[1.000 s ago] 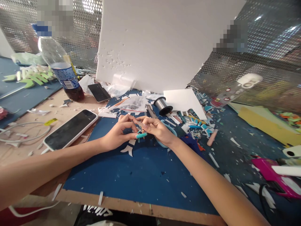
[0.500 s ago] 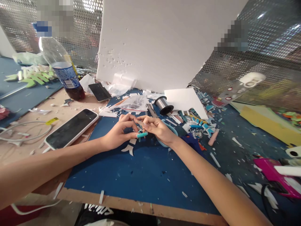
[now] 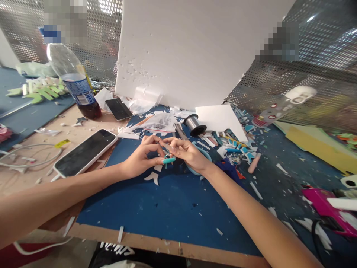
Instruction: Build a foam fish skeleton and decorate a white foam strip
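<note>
My left hand [image 3: 143, 158] and my right hand [image 3: 189, 153] meet over the blue mat [image 3: 173, 208]. Between the left thumb and fingers is a small turquoise piece [image 3: 169, 160], its rounded end sticking out. The right fingers are pinched close against it, and what lies between their tips is too small and covered to make out. Just below the hands a white tail-shaped cutout [image 3: 152, 178] lies flat on the mat. Behind the right wrist shows part of a light blue ring-like handle [image 3: 201, 149].
A wire spool [image 3: 194, 125] stands behind the hands near a white sheet [image 3: 220, 116]. Foam scraps [image 3: 237, 150] crowd the right. On the left are a white-edged phone [image 3: 86, 152], a darker phone [image 3: 118, 108] and a drink bottle [image 3: 79, 89]. A magenta tool [image 3: 329, 208] lies far right.
</note>
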`<state>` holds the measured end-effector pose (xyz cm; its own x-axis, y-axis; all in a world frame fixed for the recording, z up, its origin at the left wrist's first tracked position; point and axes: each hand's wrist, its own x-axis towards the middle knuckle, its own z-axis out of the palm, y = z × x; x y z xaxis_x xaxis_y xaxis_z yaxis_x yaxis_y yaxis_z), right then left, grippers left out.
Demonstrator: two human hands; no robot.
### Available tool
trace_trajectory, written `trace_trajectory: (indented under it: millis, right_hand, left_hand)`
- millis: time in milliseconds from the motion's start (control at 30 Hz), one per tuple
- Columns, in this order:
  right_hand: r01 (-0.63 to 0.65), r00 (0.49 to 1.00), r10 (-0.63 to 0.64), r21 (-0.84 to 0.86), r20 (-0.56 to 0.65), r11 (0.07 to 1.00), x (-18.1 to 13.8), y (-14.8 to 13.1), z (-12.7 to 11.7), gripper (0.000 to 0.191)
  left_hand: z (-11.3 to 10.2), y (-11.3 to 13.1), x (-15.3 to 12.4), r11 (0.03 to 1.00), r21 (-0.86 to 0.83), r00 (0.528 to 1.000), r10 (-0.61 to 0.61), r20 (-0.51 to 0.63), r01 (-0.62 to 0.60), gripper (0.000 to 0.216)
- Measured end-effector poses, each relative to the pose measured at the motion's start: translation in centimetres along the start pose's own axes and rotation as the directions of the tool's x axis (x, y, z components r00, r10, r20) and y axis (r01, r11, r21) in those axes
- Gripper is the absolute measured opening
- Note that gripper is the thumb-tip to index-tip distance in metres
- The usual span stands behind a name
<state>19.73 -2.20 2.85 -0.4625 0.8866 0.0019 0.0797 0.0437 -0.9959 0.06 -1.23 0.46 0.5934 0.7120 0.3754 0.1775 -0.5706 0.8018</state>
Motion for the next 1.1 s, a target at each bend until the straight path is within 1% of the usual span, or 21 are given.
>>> trace_trajectory:
  millis: [133, 333, 567, 667, 767, 833, 967, 1100]
  right_hand:
    - [0.001, 1.0, -0.001, -0.006, 0.009, 1.0, 0.0, 0.0, 0.0, 0.033]
    - [0.023, 0.999, -0.024, 0.032, 0.035, 0.999, 0.1, 0.4, -0.3, 0.029]
    - [0.015, 1.0, -0.016, 0.034, 0.019, 0.999, -0.1, 0.1, 0.0, 0.03]
    - [0.039, 0.998, -0.04, -0.017, -0.039, 0.999, -0.1, 0.0, 0.3, 0.032]
    - [0.098, 0.985, -0.109, -0.085, -0.135, 0.992, 0.0, 0.2, 0.6, 0.034]
    - [0.129, 0.973, -0.154, -0.148, -0.171, 0.981, 0.1, 0.3, 0.7, 0.033]
    - [0.176, 0.962, -0.222, -0.261, -0.16, 0.949, 0.1, 0.2, 1.1, 0.03]
    - [0.166, 0.962, -0.226, -0.331, -0.153, 0.929, 0.0, -0.1, 1.4, 0.032]
  left_hand:
    - [0.0, 0.0, 0.0, 1.0, -0.021, 1.0, 0.002, 0.004, -0.002, 0.039]
    - [0.0, -0.1, -0.1, 1.0, -0.025, 1.0, -0.01, -0.013, 0.01, 0.036]
    - [0.1, -0.1, -0.1, 0.999, -0.019, 1.0, -0.028, -0.009, 0.028, 0.037]
    - [0.0, 0.0, -0.1, 1.0, -0.001, 1.0, -0.025, -0.017, 0.025, 0.036]
    - [0.0, -0.1, -0.1, 1.0, 0.025, 0.999, -0.018, -0.043, 0.019, 0.035]
    - [0.1, -0.2, -0.2, 0.999, 0.039, 0.999, -0.007, -0.052, 0.009, 0.033]
    - [0.1, -0.5, -0.2, 0.998, 0.057, 0.998, 0.022, -0.065, -0.018, 0.031]
    - [0.1, -0.5, -0.1, 0.997, 0.073, 0.998, 0.02, -0.059, -0.016, 0.03]
